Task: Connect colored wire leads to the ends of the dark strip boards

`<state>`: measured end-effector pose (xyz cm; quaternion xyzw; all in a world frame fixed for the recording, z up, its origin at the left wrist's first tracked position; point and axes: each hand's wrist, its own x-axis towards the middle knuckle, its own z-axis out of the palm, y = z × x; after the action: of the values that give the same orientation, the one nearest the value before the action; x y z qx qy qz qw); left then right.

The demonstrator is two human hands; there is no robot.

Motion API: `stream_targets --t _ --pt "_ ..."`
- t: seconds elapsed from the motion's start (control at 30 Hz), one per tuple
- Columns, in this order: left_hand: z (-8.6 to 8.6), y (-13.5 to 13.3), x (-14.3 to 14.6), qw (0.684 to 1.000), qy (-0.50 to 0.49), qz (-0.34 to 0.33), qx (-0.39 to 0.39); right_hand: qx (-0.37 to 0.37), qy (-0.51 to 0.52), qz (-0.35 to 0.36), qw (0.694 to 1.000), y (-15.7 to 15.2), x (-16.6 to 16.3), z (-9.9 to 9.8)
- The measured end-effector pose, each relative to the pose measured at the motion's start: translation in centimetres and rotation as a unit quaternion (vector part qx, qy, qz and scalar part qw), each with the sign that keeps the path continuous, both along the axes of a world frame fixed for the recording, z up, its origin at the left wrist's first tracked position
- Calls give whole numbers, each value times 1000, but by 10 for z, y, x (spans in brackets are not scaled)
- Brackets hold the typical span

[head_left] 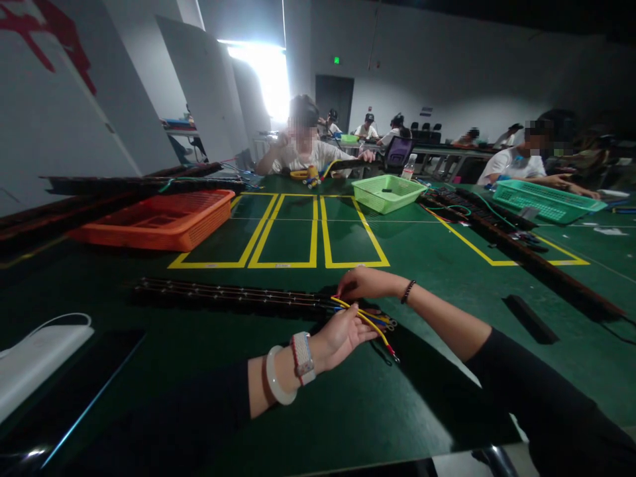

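A long dark terminal strip (228, 296) lies across the green table in front of me. My left hand (342, 334) lies palm up at its right end, with a bundle of short yellow, blue and red wires (370, 319) resting across its fingers. My right hand (365, 283) reaches over from the right, its fingers pinched on the end of a yellow wire close to the strip. I wear a pale bangle and a watch on the left wrist and a dark bead bracelet on the right.
An orange basket (159, 220) sits at the far left, a light green basket (387, 192) at the far middle, yellow taped rectangles (283, 238) between them. A white device with a cable (34, 361) lies near left. Other dark strips (497, 228) run along the right. People sit at the far side.
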<state>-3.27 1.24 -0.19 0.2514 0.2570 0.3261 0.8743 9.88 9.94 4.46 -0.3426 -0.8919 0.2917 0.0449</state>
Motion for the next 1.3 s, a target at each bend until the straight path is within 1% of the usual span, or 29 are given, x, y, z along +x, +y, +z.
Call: stream_targets --t 0.07,0.13,0.23,0.33,0.43,0.5,0.6,0.67,0.77,0.83,0.9,0.97,1.03,1.1,1.17,1.23,1.3 --pt "1 0 0 1000 -5 2 -1 97 -7 3 995 -1 -5 3" --pt "0 -1 0 1000 -9 8 -7 195 -17 18 981 -3 -11 6" --pt "-3 1 0 1000 -16 5 -12 299 -54 48 952 -6 -18 7" --pt "-7 3 0 1000 -26 -9 -5 360 -73 93 925 -6 -24 5" --pt "-8 6 0 999 -32 -21 -1 390 -93 133 906 -3 -29 4" --pt "-8 7 0 999 -29 -22 0 399 -110 143 899 0 -31 3" --pt "-7 6 0 1000 -18 -16 1 389 -115 131 904 2 -31 2" --pt "-6 6 0 1000 -15 -13 -1 358 -98 103 923 2 -28 1" --pt "-5 6 0 1000 -20 -7 -9 284 -33 28 958 0 -19 -4" --pt "-4 6 -1 1000 -22 -6 -18 232 23 -30 972 -2 -10 -9" --pt "-4 7 -1 999 -21 -7 -24 182 80 -93 975 -6 2 -14" --pt "-4 7 -1 1000 -18 -9 -22 136 125 -155 971 -12 15 -18" --pt "-4 8 -1 1000 -17 -12 -16 87 144 -194 966 -21 28 -18" --pt "-5 8 0 1000 -15 -11 -12 35 140 -199 969 -31 39 -16" --pt "-5 9 0 1000 -16 -2 -15 1 128 -179 975 -41 45 -11" --pt "-4 9 1 999 -19 13 -23 -2 108 -146 983 -50 47 -6" --pt "-3 8 1 999 -24 18 -27 27 76 -122 989 -58 46 -4"
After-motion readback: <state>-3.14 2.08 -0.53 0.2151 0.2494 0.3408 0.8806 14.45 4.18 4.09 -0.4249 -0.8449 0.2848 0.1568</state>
